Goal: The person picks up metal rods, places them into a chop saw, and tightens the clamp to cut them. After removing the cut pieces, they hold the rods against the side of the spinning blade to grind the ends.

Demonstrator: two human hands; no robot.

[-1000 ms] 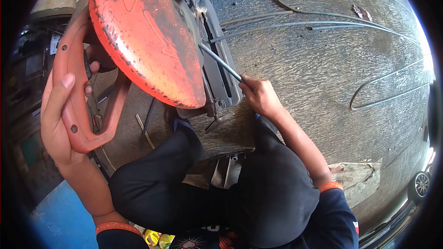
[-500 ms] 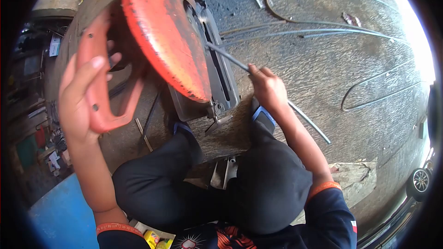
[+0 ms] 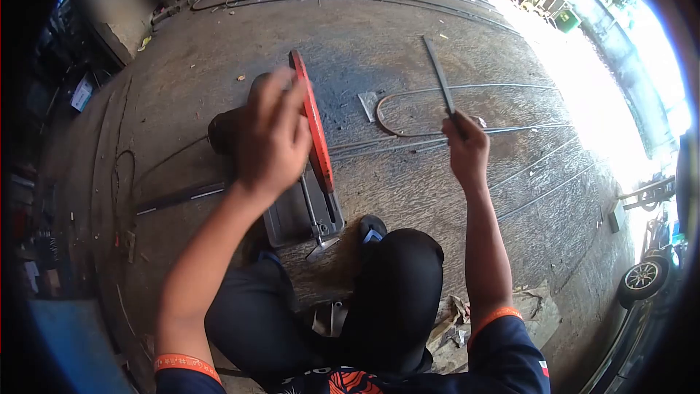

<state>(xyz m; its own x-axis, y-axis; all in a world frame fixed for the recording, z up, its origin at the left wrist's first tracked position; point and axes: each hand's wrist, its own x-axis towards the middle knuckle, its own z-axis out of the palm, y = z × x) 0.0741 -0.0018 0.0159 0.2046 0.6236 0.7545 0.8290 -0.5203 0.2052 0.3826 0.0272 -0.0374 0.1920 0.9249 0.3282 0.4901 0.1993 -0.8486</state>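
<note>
My left hand (image 3: 281, 135) is smeared by motion in front of the cut-off saw, close beside its red blade guard (image 3: 315, 128). The saw's handle does not show behind the hand. Below the guard lies the saw's dark metal base (image 3: 286, 215), with a vise screw (image 3: 309, 201) along it. Out to the right, my right hand (image 3: 468, 147) is closed around the lower end of a short grey metal rod (image 3: 436, 69). The rod points up and away, apart from the saw.
Long metal rods (image 3: 379, 142) and a bent rod (image 3: 380, 113) lie on the rough floor beyond the saw. My sandalled foot (image 3: 372, 230) is close to the base. A cable (image 3: 171, 160) runs left. A car wheel (image 3: 643, 276) stands at the right.
My left hand has left the saw's orange-red handle and moved right and forward. My right hand has lifted the rod away from the saw, forward and right. The view has tilted up.
</note>
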